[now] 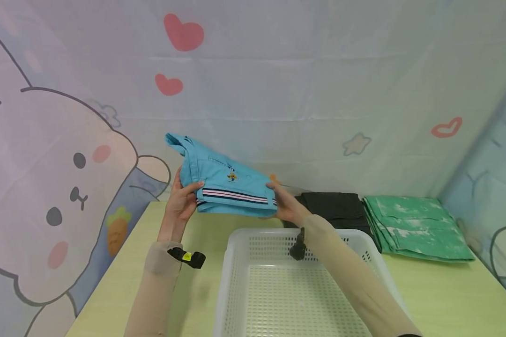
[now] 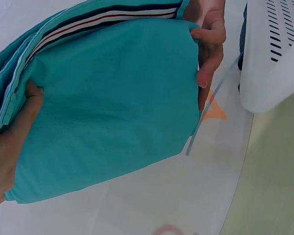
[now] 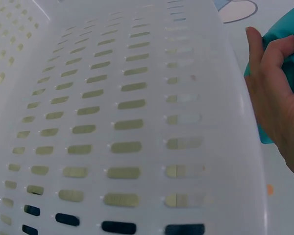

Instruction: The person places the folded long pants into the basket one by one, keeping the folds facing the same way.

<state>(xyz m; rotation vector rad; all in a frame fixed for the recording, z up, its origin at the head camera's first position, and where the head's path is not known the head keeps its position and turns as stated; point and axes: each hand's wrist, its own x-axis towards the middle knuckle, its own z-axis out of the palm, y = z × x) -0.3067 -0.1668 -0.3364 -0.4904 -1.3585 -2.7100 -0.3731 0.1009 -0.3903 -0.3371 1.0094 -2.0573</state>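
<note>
Folded light-blue pants (image 1: 236, 180) with a striped waistband and a small embroidered figure are held up in front of the backdrop, beyond the laundry basket. My left hand (image 1: 181, 201) grips their left side, thumb on the front by the waistband. At the right end my right hand (image 1: 287, 204) holds the edge between thumb and fingers. In the left wrist view the pants (image 2: 112, 98) spread between both hands, plain side showing. The right wrist view catches my right hand (image 3: 279, 93) just past the basket's wall, fingers curled at the cloth.
A white perforated basket (image 1: 235, 281) stands on the light-green table (image 1: 438, 299), under my right forearm. Behind it lies a folded black garment (image 1: 333, 206), and a folded green patterned garment (image 1: 421, 227) sits to its right. A printed backdrop (image 1: 278, 70) hangs behind.
</note>
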